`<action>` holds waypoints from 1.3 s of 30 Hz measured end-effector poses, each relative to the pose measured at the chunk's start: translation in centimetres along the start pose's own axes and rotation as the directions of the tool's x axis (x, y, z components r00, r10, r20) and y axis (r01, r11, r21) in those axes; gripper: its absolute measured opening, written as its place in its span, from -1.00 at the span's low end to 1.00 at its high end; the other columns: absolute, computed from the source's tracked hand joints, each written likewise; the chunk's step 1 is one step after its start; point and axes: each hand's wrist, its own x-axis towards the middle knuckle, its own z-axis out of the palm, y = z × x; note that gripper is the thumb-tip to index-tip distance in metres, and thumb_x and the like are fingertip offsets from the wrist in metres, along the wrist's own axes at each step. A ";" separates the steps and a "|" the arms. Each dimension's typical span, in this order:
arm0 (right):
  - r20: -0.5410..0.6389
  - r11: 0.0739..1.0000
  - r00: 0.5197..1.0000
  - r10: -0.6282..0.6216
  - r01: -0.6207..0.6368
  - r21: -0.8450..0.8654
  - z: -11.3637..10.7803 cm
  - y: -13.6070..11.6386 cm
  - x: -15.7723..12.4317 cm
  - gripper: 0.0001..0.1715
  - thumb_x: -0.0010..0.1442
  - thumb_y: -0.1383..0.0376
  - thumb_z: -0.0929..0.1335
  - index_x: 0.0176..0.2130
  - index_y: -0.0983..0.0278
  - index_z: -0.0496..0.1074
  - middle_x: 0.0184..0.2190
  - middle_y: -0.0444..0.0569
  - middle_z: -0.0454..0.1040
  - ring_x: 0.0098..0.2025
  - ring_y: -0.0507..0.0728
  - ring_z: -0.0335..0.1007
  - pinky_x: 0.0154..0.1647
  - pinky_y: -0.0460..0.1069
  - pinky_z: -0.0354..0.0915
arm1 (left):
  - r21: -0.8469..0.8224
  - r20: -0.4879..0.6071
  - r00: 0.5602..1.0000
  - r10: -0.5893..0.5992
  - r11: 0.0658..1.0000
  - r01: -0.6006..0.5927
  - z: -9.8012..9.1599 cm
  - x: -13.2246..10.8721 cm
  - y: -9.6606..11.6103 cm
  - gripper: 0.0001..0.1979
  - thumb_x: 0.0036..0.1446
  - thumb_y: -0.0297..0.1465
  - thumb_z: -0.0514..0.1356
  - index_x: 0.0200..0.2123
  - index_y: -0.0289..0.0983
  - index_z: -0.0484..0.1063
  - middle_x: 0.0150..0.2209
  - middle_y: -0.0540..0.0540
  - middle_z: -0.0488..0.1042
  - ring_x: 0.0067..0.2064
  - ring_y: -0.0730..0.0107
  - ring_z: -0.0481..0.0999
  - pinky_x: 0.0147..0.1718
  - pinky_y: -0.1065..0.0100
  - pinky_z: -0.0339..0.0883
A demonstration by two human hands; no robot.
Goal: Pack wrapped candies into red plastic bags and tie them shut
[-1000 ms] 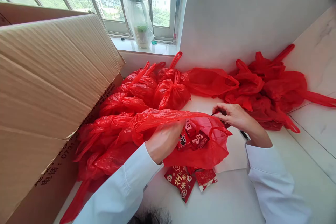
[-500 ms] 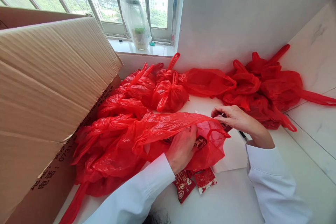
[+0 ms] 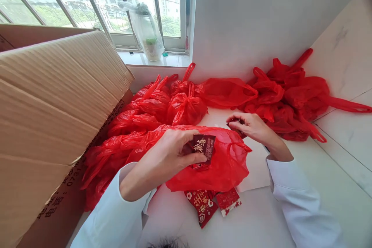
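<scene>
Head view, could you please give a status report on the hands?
Left hand gripping maroon packet above front red bag. Right hand pinching dark item, partly hidden. Possible clutter: red packets at bag's near side.

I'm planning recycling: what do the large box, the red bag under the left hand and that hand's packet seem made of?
Large box: matte corrugated cardboard, by its ridges.
Red bag: likely thin, slightly glossy plastic film, creased and translucent.
Dark red packet: probably smooth film, by its crisp printed face; plastic or foil unclear.

held pkt (image 3: 205, 149): dk red, gold txt | floral pkt (image 3: 201, 207): red, wht flwrs | bag (image 3: 210, 179): red | box (image 3: 52, 100): brn
</scene>
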 end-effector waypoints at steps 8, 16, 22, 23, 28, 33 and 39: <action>-0.320 0.952 0.902 -0.291 0.307 -0.001 2.2 -5.9 -4.7 -0.72 0.31 0.05 0.26 -0.17 0.13 0.45 -0.40 -0.10 0.43 -0.51 0.02 0.26 -0.54 -0.08 0.21 | 0.006 -0.382 0.924 0.003 1.000 -0.001 2.0 -0.1 1.6 -0.59 0.06 -0.44 0.35 -0.11 -0.15 0.22 -0.32 0.11 0.58 -0.36 0.41 0.57 -0.34 0.41 0.37; -0.366 0.920 0.848 -0.382 0.385 -0.069 3.6 -6.5 -4.6 -0.77 0.20 0.08 0.38 -0.31 0.19 0.46 -0.40 -0.12 0.47 -0.52 0.00 0.29 -0.53 -0.09 0.21 | 0.159 -0.392 0.909 0.139 0.984 -0.082 2.2 0.1 1.2 -0.56 0.14 -0.41 0.30 -0.02 -0.15 0.14 -0.34 0.12 0.51 -0.37 0.45 0.52 -0.30 0.41 0.39; -0.407 0.993 0.911 -0.067 0.020 -0.118 -0.2 -0.4 -0.4 -0.54 0.17 -0.10 0.32 -0.25 0.23 0.46 -0.64 -0.19 0.35 -0.69 -0.01 0.15 -0.68 -0.09 0.06 | 0.562 -0.110 0.978 0.176 0.822 -0.085 -1.6 -1.4 -0.8 -0.96 0.17 -0.37 0.25 -0.34 -0.18 0.47 0.10 -0.09 0.34 0.20 0.01 0.19 0.09 0.01 0.27; -0.353 0.989 0.935 -0.019 -0.034 -0.142 -0.3 0.7 0.3 -0.52 0.17 -0.10 0.31 -0.24 0.24 0.47 -0.64 -0.18 0.36 -0.70 0.00 0.14 -0.69 -0.09 0.05 | 0.572 -0.033 0.992 0.119 0.816 -0.078 -1.7 -1.6 -1.2 -0.99 0.15 -0.38 0.26 -0.33 -0.15 0.50 0.19 -0.08 0.27 0.27 -0.06 0.08 0.14 -0.09 0.21; -0.183 0.973 0.983 -0.008 -0.034 -0.227 1.0 3.8 2.2 -0.56 0.13 -0.02 0.34 -0.23 0.26 0.53 -0.45 -0.03 0.56 -0.46 0.13 0.45 -0.49 -0.03 0.30 | 0.587 0.077 0.992 -0.096 0.809 0.033 -1.0 -1.8 -1.9 -0.49 0.13 -0.52 0.24 0.12 0.02 0.35 0.32 -0.14 0.12 0.33 -0.13 0.06 0.17 -0.27 0.09; -0.170 0.956 0.981 -0.090 0.037 -0.291 1.2 4.1 2.1 -0.55 0.10 0.04 0.38 -0.07 0.21 0.50 0.04 0.10 0.48 0.13 0.32 0.34 0.11 0.20 0.23 | 0.598 0.091 0.992 -0.089 0.801 0.016 -0.8 -1.4 -2.2 -0.49 0.19 -0.58 0.11 0.11 0.05 0.35 0.34 -0.15 0.08 0.34 -0.11 0.06 0.17 -0.25 0.08; -0.260 0.963 0.939 -0.227 0.177 -0.202 -0.9 -1.6 -1.8 -0.73 0.26 0.08 0.30 -0.22 0.17 0.50 -0.26 -0.06 0.56 -0.19 0.15 0.48 -0.17 0.01 0.33 | 0.596 -0.019 1.000 0.012 0.803 0.002 -1.2 -0.7 -2.4 -0.62 0.11 -0.70 -0.06 -0.12 -0.24 0.36 -0.13 -0.14 0.46 -0.14 0.21 0.48 -0.17 0.19 0.34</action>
